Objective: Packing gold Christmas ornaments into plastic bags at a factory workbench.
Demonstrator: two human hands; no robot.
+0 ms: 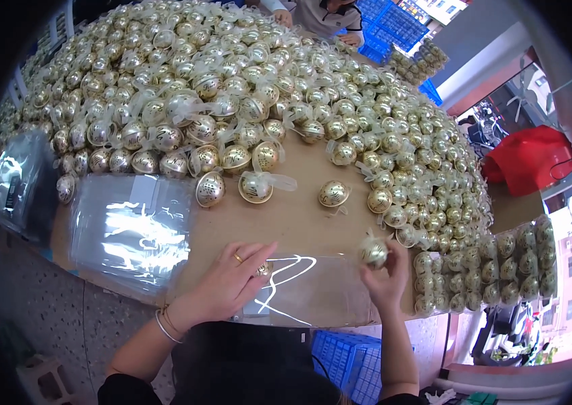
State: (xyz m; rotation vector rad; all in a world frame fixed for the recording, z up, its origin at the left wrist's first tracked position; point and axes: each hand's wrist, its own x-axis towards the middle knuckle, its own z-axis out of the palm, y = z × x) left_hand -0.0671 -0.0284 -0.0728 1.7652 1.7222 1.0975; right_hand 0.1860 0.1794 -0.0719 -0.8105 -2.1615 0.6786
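My right hand (387, 278) holds a gold ball ornament (373, 253) with a sheer white ribbon, just above the mouth of a clear plastic bag (313, 290) lying at the table's near edge. My left hand (228, 283), with a ring and bracelets, presses flat on the bag's left end; another gold ball (264, 268) shows under its fingertips. A huge heap of the same gold ribboned balls (232, 88) covers most of the table beyond. Single balls (334, 194) lie loose on the brown tabletop (299, 223).
A stack of clear bags (131, 236) lies at the near left, a darker packet (19, 182) further left. Bagged gold balls (502, 270) are stacked at the right. Another person (320, 13) works at the far side. Blue crates (347, 368) stand under the table; a red bag (529, 158) sits right.
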